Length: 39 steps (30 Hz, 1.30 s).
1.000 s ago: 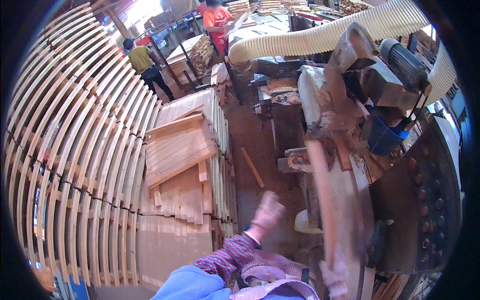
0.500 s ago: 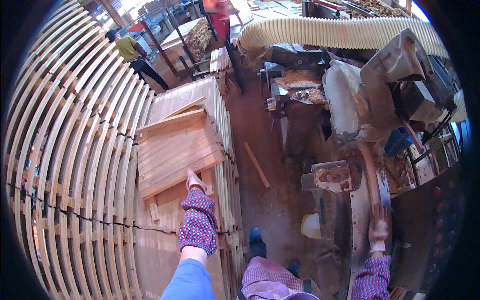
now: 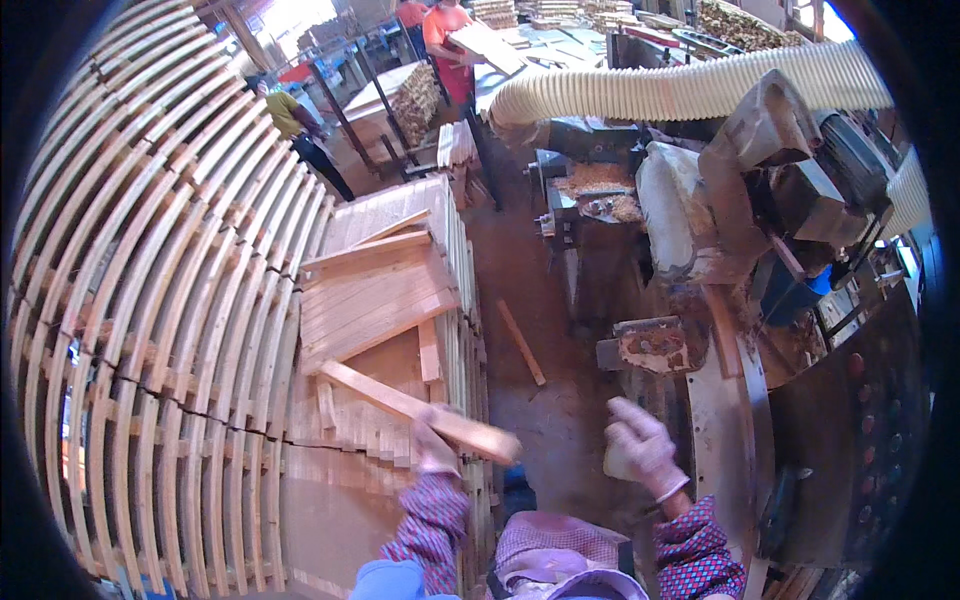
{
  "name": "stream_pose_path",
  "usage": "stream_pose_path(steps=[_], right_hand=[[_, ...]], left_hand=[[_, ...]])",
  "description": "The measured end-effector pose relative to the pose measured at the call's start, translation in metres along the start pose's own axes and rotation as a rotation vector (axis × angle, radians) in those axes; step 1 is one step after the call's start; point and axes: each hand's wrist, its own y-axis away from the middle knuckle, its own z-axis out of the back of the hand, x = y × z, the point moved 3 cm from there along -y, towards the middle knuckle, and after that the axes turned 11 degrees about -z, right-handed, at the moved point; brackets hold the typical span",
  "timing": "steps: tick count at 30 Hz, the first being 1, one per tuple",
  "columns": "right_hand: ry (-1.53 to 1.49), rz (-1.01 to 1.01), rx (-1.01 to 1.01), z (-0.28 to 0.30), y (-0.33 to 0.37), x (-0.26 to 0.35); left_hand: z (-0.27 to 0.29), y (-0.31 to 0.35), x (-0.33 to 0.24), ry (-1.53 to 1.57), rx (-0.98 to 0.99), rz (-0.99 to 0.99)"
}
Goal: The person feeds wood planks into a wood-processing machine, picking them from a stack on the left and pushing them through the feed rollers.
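My gloved left hand (image 3: 435, 450) is closed around a wooden strip (image 3: 385, 398), gripping it near its close end. The strip slants over the stack of boards (image 3: 345, 510), its far end close to the top layer of strips (image 3: 375, 310). To the right, my gloved right hand (image 3: 642, 445) hovers over the gap between stack and machine, fingers stretched out and nothing visible in them. Another wooden strip (image 3: 723, 325) lies on the metal bed of the woodworking machine (image 3: 690, 215), its far part hidden under the machine's hood.
Slatted wooden racks (image 3: 170, 330) line the left. A loose stick (image 3: 522, 343) lies on the floor between stack and machine. A thick ribbed hose (image 3: 690, 92) crosses the back. One person in orange (image 3: 445, 30) holds a board; another (image 3: 290, 118) stands at back left.
My left hand has drawn back from the stack, now holding a strip. My right hand has left the strip on the machine and moved left; that strip sits farther in toward the hood.
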Motion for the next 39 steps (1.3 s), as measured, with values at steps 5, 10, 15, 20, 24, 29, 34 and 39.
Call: stream_pose_path(steps=[5,10,15,20,24,29,34,39], right_hand=[[0.391,0.378,0.292,-0.031,0.105,0.035],[0.352,0.312,-0.024,0.044,0.199,-0.043],[0.601,-0.041,-0.407,0.126,0.339,-0.183],[0.878,0.089,-0.603,0.140,0.333,-0.262],[1.095,0.181,-0.626,0.175,0.161,-0.209],[1.059,0.337,-0.651,0.207,0.028,-0.194],[-0.090,0.113,0.112,0.116,0.126,-0.109],[0.182,0.000,-0.132,0.108,0.226,-0.112]], left_hand=[[-0.092,0.161,-0.025,0.287,-0.106,0.264],[-0.179,0.253,-0.013,0.099,0.111,0.314],[-0.223,0.290,0.016,0.243,0.284,0.454],[-0.219,0.303,0.009,0.210,0.372,0.545],[-0.228,0.311,0.007,0.166,0.401,0.554],[-0.245,0.297,0.006,0.160,0.365,0.371],[-0.256,0.294,0.006,0.091,0.224,0.382],[-0.229,0.293,0.029,-0.258,0.740,0.012]])
